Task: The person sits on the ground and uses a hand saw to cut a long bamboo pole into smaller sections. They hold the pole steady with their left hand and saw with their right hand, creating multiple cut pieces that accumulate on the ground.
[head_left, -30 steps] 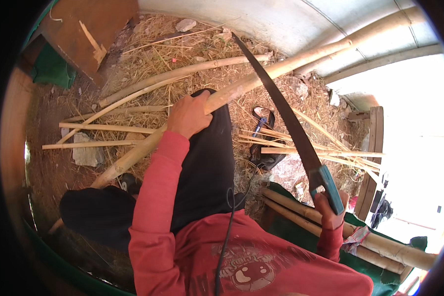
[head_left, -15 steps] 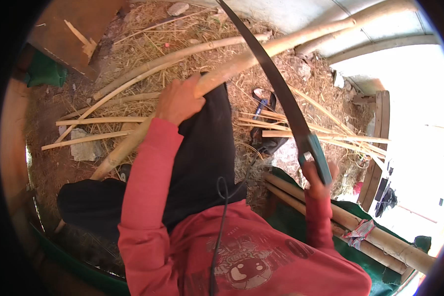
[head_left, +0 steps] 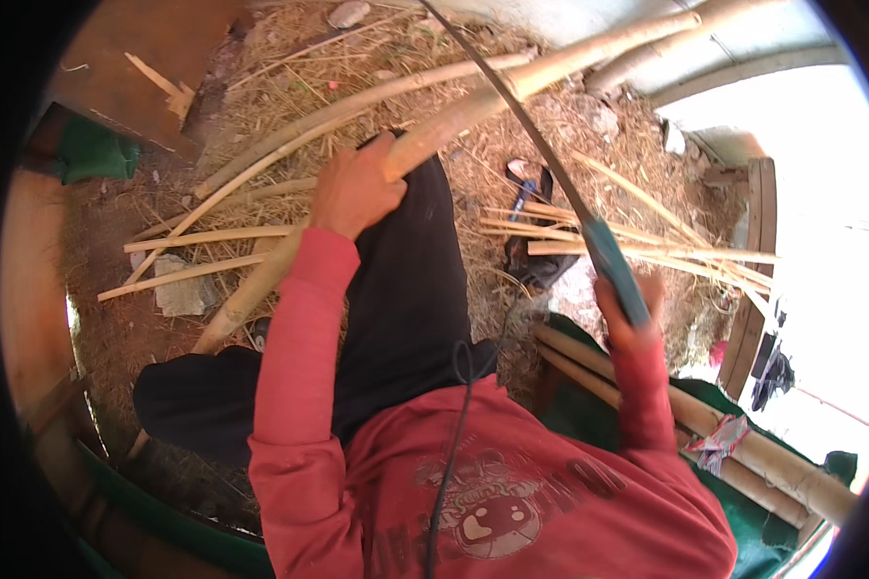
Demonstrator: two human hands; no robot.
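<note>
My left hand (head_left: 352,188) grips a thick bamboo pole (head_left: 550,72) that lies across my black-trousered knee and runs from the lower left up to the upper right. My right hand (head_left: 628,314) is closed on the teal handle of a long dark saw (head_left: 521,125). The saw's blade slants up and to the left, and it crosses the pole near the top of the view.
Split bamboo strips (head_left: 203,236) and thinner poles (head_left: 357,101) lie on straw-covered ground to the left and right. More bamboo poles (head_left: 743,449) rest on a green cloth at the lower right. A brown board (head_left: 150,68) stands at the upper left. A dark sandal (head_left: 536,261) lies by my knee.
The view has shifted upward and left. My right hand has drawn the saw in and up, with the blade staying across the pole. My left hand keeps its hold on the pole.
</note>
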